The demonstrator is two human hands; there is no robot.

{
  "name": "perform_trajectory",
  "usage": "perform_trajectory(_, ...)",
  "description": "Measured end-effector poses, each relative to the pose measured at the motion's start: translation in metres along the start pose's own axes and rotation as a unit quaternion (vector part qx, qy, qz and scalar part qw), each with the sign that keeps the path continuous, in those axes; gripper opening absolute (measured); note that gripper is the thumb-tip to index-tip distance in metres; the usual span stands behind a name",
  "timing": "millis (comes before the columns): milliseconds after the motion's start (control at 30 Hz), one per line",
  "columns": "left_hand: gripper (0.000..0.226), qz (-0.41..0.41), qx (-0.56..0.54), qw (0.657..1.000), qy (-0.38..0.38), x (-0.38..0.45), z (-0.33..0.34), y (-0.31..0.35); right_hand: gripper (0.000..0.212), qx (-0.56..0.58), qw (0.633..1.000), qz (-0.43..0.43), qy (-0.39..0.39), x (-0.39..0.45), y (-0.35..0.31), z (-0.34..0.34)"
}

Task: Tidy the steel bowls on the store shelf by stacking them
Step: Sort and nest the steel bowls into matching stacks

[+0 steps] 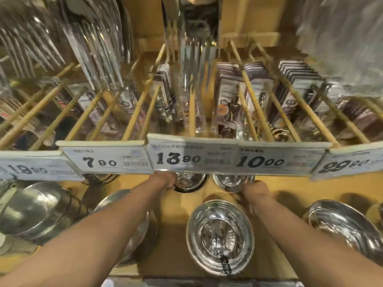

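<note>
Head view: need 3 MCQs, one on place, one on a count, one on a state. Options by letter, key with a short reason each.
1. Where is the left hand?
A. on the near centre bowl
B. at the rear bowl under the 13.90 tag
C. on the cutlery rack

2. How many price tags show on the shelf edge?
A. two
B. five
C. eight

3. How does the near centre bowl lie?
A. upright, mouth up, untouched
B. upside down
C. gripped by both hands

Key:
1 B: the left hand reaches to the rear left bowl just below the 13.90 tag.
2 B: tags read 19.90, 7.90, 13.90, 10.00 and 29.90.
3 A: its shiny inside faces up, and both hands are past it; the right hand is by the rear right bowl.
</note>
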State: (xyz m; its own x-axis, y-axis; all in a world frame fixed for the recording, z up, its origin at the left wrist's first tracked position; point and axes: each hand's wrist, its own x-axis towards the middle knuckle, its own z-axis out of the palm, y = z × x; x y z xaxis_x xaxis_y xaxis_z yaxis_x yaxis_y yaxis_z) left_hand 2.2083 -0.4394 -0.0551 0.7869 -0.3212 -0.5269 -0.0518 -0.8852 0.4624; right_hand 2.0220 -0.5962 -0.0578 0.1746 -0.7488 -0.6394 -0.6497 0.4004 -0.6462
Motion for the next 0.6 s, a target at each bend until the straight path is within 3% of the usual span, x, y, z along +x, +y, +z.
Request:
perform_trajectory(100, 0.008, -0.013, -0.006, 0.999, -0.031, 0.005, 0.001, 0.006, 0.012, 0.100, 0.994, 0.038, -0.026, -0.004, 0.003, -0.001)
perform_trajectory(300, 0.010, -0.034, -0.013, 0.997, -0.073, -0.001, -0.009, 0.011, 0.018, 0.128, 0.990, 0.029, -0.052, -0.018, -0.001, -0.011)
perform_trajectory(400, 0.015, -0.042, -0.096, 0.993, -0.046, -0.010, -0.018, 0.008, 0.004, 0.104, 0.993, 0.011, -0.048, -0.032, -0.006, -0.019)
perform_trajectory(600, 0.015, -0.036, -0.193, 0.980, -0.023, -0.038, -0.043, 0.003, 0.007, 0.129, 0.989, -0.020, -0.068, -0.053, -0.013, -0.039)
